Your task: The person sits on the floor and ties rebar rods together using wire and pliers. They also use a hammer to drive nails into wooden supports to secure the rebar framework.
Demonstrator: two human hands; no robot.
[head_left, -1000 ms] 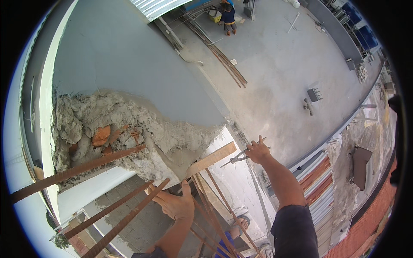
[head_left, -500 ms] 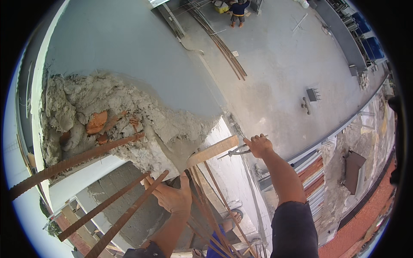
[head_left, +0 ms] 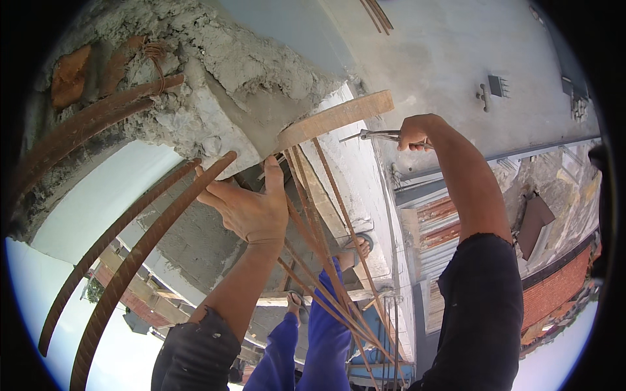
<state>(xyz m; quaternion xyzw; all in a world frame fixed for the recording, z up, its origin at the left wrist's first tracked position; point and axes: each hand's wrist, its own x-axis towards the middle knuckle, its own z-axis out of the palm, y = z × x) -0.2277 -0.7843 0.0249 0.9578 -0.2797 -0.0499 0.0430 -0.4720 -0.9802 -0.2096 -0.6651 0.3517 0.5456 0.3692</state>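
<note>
1. Pincers [head_left: 379, 134] and right hand [head_left: 417, 130] have swung lower beside the wooden strip [head_left: 336, 119] since half a second ago, the wrist turning over; the view has also tipped toward the feet.
2. That grey metal tool lies to the right of centre, roughly level, below the strip's right end, its thin tip pointing left. Right-hand fingers are closed around its handles.
3. The strip slants up to the right, its left end at the edge of the rough concrete [head_left: 222, 72].
4. Left hand [head_left: 251, 212] is at the concrete's lower edge, thumb raised apart from the fingers, which pass behind a rusty bar [head_left: 153, 260]. I cannot tell whether it grips anything.
5. Thin rods [head_left: 339, 195] run down past blue trousers [head_left: 326, 352] and a sandalled foot [head_left: 358, 251].
6. Upper right, grey floor [head_left: 443, 52]; below it, corrugated sheets [head_left: 433, 221].
</note>
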